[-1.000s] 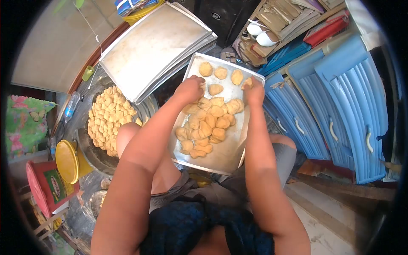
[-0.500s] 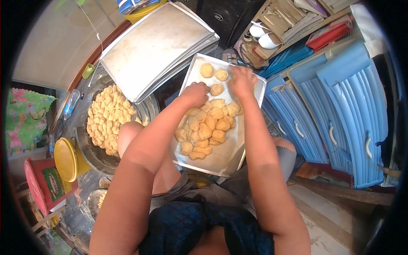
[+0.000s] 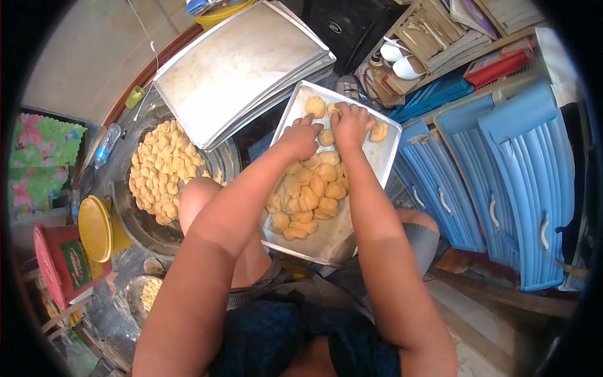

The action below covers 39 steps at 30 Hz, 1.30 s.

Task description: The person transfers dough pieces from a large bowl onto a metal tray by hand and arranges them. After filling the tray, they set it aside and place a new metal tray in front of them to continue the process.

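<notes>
Both hands now meet at the tray's [image 3: 383, 164] far end: right hand [image 3: 350, 124] grasping a dough ball [image 3: 331, 110], left hand [image 3: 300, 138] clenched beside another [image 3: 325, 137]. Space the balls evenly, well apart.

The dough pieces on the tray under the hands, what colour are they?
Pale golden yellow; the dough pieces show best in the head view, on the metal tray.

Item logged by me, head view: two bare arms, sleeveless; left hand [image 3: 300, 139] and right hand [image 3: 349, 124] ungloved, no rings. I noted grey shorts [image 3: 419, 237] and dark blue cloth [image 3: 295, 333].
</notes>
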{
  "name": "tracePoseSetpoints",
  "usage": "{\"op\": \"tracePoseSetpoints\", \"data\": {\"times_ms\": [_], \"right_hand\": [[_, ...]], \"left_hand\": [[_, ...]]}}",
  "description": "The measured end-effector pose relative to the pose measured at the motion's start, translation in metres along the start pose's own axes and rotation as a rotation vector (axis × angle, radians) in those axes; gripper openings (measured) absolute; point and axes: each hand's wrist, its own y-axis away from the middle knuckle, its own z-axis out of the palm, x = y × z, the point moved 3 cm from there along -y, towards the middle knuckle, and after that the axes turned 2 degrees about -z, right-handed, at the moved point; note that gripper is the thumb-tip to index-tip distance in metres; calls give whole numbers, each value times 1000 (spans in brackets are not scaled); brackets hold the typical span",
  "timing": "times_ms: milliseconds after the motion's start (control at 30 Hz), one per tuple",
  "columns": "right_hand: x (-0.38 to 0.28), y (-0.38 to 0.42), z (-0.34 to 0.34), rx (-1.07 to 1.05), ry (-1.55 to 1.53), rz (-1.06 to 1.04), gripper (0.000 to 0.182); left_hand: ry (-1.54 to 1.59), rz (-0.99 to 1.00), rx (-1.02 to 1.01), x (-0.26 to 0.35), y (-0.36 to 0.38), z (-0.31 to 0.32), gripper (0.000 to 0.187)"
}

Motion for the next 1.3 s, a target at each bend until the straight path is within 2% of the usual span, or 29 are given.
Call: {"op": "tracePoseSetpoints", "data": {"times_ms": [67, 133, 200, 267, 300, 367, 400, 433, 500, 533, 600, 633, 733, 800, 833, 900, 967, 1033, 1100, 1167, 1233, 1267, 1300], "right_hand": [[1, 0, 0, -69, 24, -8, 27], [-1, -5, -7, -35, -12, -14, 29], [-5, -7, -19, -1, -42, -27, 30], [-10, 8, -23, -326, -232, 165, 36], [-13, 17, -25, -326, -228, 167, 36], [-19, 37, -20, -484, -176, 170, 40], [-20, 40, -17, -496, -253, 132, 39], [-20, 43, -13, -494, -256, 135, 39], [-24, 46, -15, -191, -453, 72, 41], [-23, 47, -13, -192, -454, 72, 41], [-19, 47, -10, -235, -483, 180, 41], [-18, 45, -10, -233, -483, 179, 41], [-17, 44, -10, -346, -428, 86, 35], [-14, 44, -14, -352, -464, 58, 31], [-11, 45, -18, -353, -464, 58, 31], [10, 46, -36, -170, -456, 224, 32], [33, 53, -52, -202, -283, 329, 35], [50, 66, -54, -265, -216, 339, 39], [61, 81, -44, -478, -321, 446, 41], [72, 87, -30, -502, -425, 365, 42], [66, 88, -36, -670, -604, 423, 35], [68, 86, -40, -665, -608, 421, 35], [70, 84, -43, -752, -643, 366, 34]], "left_hand": [[-14, 15, 28, 0, 0, 2, 52], [6, 15, -41, 0, 0, -2, 47], [-4, -39, 16, -2, 1, -5, 44], [-9, -94, 70, -4, 1, -8, 41], [13, -137, 78, -7, -1, -9, 37], [52, -226, 87, -15, -2, -10, 31], [88, -207, 149, -16, -3, -9, 30], [84, -205, 148, -19, -6, -8, 30], [219, -246, 216, -24, -10, -7, 29], [219, -247, 216, -25, -9, -5, 29], [346, -214, 431, -24, -6, -11, 31], [346, -212, 433, -22, -5, -14, 31], [423, -217, 321, -19, -3, -20, 35], [203, -144, 129, -15, -2, -17, 37], [202, -145, 129, -17, -2, -17, 37], [252, -186, 124, -22, -5, -15, 36], [276, -221, 135, -25, -6, -16, 36], [297, -253, 139, -29, -8, -13, 37], [368, -252, 170, -38, -12, -3, 33], [404, -232, 156, -36, -9, -4, 32], [425, -325, -54, -25, 2, -13, 31], [421, -323, -51, -27, 2, -12, 31], [362, -273, -42, -27, 2, -12, 33]]}}
